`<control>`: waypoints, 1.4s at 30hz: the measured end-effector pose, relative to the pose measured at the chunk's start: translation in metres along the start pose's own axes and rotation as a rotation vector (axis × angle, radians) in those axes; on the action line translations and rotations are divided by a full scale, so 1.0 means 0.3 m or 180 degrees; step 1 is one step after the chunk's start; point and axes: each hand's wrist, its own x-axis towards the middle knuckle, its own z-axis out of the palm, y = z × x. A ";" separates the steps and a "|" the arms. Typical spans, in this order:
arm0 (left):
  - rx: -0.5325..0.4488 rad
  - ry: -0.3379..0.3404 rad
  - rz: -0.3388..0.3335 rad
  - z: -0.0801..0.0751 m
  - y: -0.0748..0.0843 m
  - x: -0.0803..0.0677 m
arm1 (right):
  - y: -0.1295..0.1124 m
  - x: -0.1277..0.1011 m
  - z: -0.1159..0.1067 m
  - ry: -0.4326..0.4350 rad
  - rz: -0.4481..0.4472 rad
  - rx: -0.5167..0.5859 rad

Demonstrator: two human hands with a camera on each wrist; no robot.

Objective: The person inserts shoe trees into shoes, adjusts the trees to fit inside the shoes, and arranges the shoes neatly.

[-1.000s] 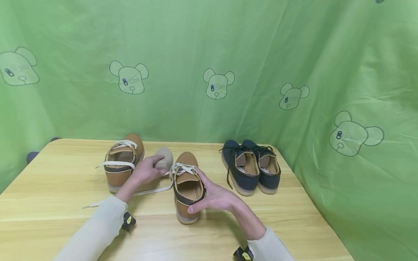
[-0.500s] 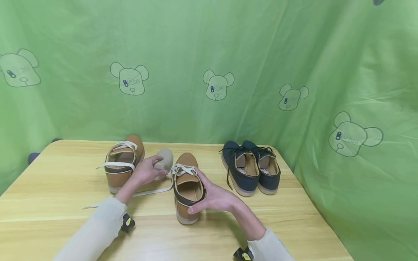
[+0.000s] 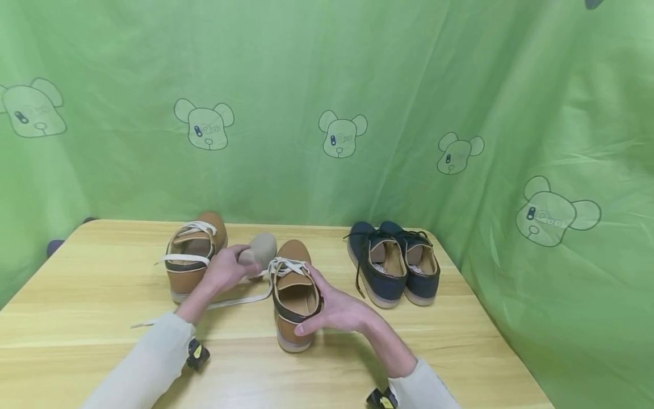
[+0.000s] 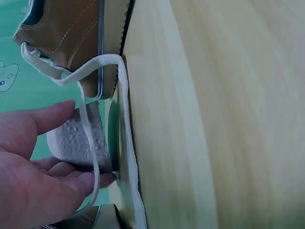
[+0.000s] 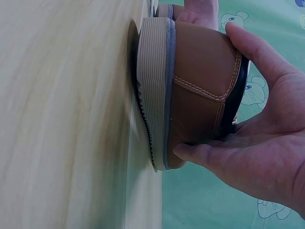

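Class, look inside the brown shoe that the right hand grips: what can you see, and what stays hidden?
Inside the brown shoe only a tan lining shows at the heel. The toe space is hidden under the laces. The right hand covers one side.

The left arm, in a pale sleeve, reaches forward and a little to the right from the lower left. The left hand (image 3: 227, 268) is held just above the table with its fingers curled, pinching a beige wad (image 3: 259, 250) between thumb and fingertips.

The right arm comes in from the lower right, wrist bent inward to the left. The right hand (image 3: 337, 309) cups the heel of the brown shoe (image 3: 293, 289), thumb along the top edge and fingers (image 5: 214, 155) wrapped round the back.
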 end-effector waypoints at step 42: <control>-0.1228 0.0556 -0.0095 -0.066 0.120 -0.102 | 0.001 0.002 0.000 -0.0010 -0.0041 0.0135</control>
